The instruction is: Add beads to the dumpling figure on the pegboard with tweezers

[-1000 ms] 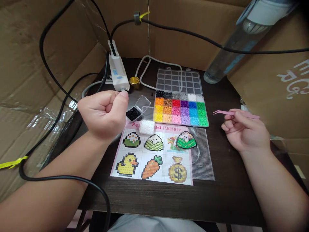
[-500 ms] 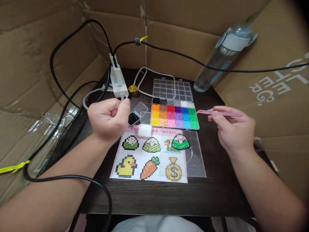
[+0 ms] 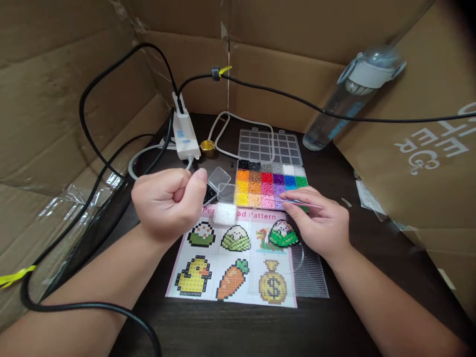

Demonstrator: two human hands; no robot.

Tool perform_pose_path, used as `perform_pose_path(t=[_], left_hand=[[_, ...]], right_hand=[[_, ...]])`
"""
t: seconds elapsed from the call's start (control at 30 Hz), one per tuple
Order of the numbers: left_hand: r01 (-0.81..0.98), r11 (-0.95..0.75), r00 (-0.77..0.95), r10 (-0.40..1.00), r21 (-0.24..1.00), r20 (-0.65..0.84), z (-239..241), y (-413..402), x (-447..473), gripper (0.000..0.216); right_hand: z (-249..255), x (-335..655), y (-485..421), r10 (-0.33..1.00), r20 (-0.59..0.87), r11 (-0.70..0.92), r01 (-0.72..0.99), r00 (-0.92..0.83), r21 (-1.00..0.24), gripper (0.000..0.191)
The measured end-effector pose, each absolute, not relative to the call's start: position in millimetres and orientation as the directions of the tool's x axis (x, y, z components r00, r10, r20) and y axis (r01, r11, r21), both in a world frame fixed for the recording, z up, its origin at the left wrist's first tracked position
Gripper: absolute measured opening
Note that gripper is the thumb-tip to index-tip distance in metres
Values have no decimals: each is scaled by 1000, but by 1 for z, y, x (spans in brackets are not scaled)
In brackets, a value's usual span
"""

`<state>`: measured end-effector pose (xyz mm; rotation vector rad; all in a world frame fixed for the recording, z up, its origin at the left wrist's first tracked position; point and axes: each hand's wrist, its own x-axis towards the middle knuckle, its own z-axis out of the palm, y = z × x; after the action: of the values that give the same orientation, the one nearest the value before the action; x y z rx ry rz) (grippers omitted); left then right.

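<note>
Head view: right hand [image 3: 322, 225] pinches pink tweezers [image 3: 297, 201], fingers closed on them, tips over pink/purple beads in the bead tray [image 3: 273, 181]. Left hand [image 3: 167, 203] is a tight fist w/ nothing visible inside, hovering over counter [image 3: 353, 297] near the black-bead box [image 3: 210, 193]. Pattern sheet [image 3: 230, 258] lies below, pegboard [image 3: 308, 267] at its right edge.

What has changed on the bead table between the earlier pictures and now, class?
The right hand has swung in from the table's right side, carrying the pink tweezers to the near edge of the bead box, tips over the pink and purple beads. The left hand stays a closed fist beside the small clear boxes. The pattern sheet lies as before.
</note>
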<state>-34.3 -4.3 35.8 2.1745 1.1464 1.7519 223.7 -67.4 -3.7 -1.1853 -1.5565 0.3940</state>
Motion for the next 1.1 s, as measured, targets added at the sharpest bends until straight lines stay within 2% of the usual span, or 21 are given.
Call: perform_pose_path(t=[0.17,0.5,0.73,1.1], left_hand=[[462,-720,61,609,519,791,37,-6,-34,56],[438,-726,85,621,531,779,35,-7,-34,55],[449,-710,82,637,542,767,36,-8,-33,56],[400,-777,124,572,486,811,33,-4,-35,55]], right_hand=[[-1,215,-64,827,556,455,485,80,-747,19],[2,210,-64,880,457,320,553,128,-770,7],[3,210,-64,886,445,306,556,130,-773,6],[2,211,-64,891,431,285,567,140,-773,9]])
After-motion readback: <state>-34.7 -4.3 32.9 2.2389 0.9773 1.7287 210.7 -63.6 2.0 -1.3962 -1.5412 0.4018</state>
